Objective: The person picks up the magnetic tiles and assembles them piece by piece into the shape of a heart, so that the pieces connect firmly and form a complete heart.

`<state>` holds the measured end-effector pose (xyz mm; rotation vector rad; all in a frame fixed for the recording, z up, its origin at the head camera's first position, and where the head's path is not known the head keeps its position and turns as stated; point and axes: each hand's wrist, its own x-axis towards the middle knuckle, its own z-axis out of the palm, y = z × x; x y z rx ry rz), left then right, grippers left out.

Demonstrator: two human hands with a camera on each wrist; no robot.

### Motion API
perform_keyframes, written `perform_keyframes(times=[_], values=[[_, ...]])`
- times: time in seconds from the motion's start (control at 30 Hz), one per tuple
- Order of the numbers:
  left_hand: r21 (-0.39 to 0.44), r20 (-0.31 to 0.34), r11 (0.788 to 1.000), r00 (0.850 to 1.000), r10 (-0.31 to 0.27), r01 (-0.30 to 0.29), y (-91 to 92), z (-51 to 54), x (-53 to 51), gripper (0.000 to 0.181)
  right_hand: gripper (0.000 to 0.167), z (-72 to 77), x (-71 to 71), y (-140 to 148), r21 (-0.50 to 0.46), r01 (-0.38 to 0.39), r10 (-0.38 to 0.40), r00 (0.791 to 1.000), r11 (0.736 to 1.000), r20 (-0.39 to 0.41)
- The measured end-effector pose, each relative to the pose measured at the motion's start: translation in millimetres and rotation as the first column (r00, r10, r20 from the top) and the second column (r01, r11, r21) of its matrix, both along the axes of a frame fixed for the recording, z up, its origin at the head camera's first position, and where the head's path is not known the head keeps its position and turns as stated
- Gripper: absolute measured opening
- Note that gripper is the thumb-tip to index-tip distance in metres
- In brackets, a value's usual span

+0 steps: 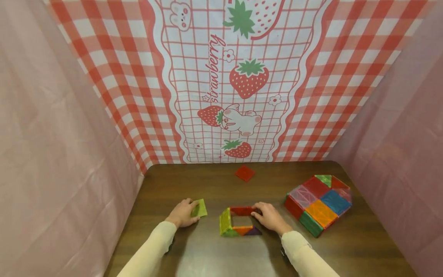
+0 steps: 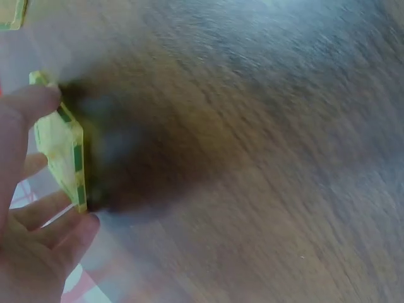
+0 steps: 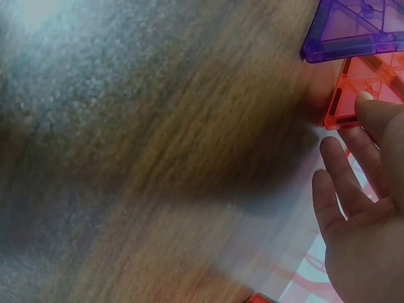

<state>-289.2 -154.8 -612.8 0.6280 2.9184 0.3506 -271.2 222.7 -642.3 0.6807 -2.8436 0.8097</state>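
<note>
A yellow-green square magnetic tile (image 1: 200, 208) is pinched between the thumb and fingers of my left hand (image 1: 182, 214), at the left of the table. In the left wrist view the tile (image 2: 60, 142) stands tilted, edge toward the camera. At the centre is a low frame of upright magnetic tiles, with a yellow-green side (image 1: 225, 221), a red back (image 1: 241, 211) and a front of green, orange and purple triangles (image 1: 255, 231). My right hand (image 1: 271, 218) pinches the right end of the red tile (image 3: 346, 104) between thumb and index finger; its other fingers extend loosely.
A larger block of joined multicoloured magnetic tiles (image 1: 322, 206) sits at the right of the brown table (image 1: 204, 254). One red square tile (image 1: 245, 173) lies near the back edge. Behind hangs a strawberry-print cloth (image 1: 221, 84), with pink curtains (image 1: 62, 127) at both sides.
</note>
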Motion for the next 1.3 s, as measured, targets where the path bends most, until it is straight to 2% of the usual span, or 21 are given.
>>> perform_keyframes(times=[0.13,0.27,0.33,0.43,0.53,0.63,0.8,1.03,1.13,1.3], values=[[0.044,-0.008,0.999,1.000,0.024,-0.024,8.7,7.2,-0.1,0.071,0.013,2.6,-0.3,1,-0.005,-0.005,0.005,1.000,1.000,0.001],[0.161,0.014,0.987,1.000,0.020,-0.022,27.4,21.8,4.6,0.075,0.014,3.0,0.7,2,0.003,-0.019,0.019,1.000,1.000,0.014],[0.209,0.001,0.978,1.000,-0.018,0.017,41.1,30.6,7.9,0.075,0.014,2.4,0.9,3,0.004,-0.019,0.019,1.000,1.000,0.004],[0.237,-0.041,0.966,0.995,-0.096,0.103,64.8,43.3,13.5,0.074,0.013,2.2,1.6,2,0.003,-0.009,0.009,1.000,1.000,-0.013],[0.220,-0.077,0.957,0.981,-0.179,0.192,87.3,53.5,19.8,0.075,0.012,3.2,2.0,1,-0.008,-0.006,0.006,1.000,1.000,-0.013],[0.189,-0.099,0.946,0.964,-0.247,0.262,105.4,58.7,25.4,0.077,0.012,3.1,2.5,-1,-0.024,-0.008,0.009,1.000,1.000,0.001],[0.141,-0.121,0.942,0.949,-0.290,0.306,124.4,56.9,30.0,0.077,0.011,2.6,3.5,-1,-0.021,-0.010,0.010,1.000,1.000,0.001],[0.000,-0.140,0.953,0.944,-0.299,0.302,128.1,44.2,34.9,0.079,0.010,1.8,3.9,-1,-0.017,-0.020,0.020,1.000,1.000,-0.009],[0.001,-0.141,0.950,0.941,-0.308,0.311,126.6,39.3,37.7,0.076,0.010,2.3,3.9,-1,-0.016,-0.014,0.014,1.000,1.000,-0.007],[0.070,-0.143,0.942,0.938,-0.316,0.328,120.8,34.2,39.4,0.064,0.010,1.8,3.1,-3,-0.013,0.001,-0.001,1.000,1.000,0.009]])
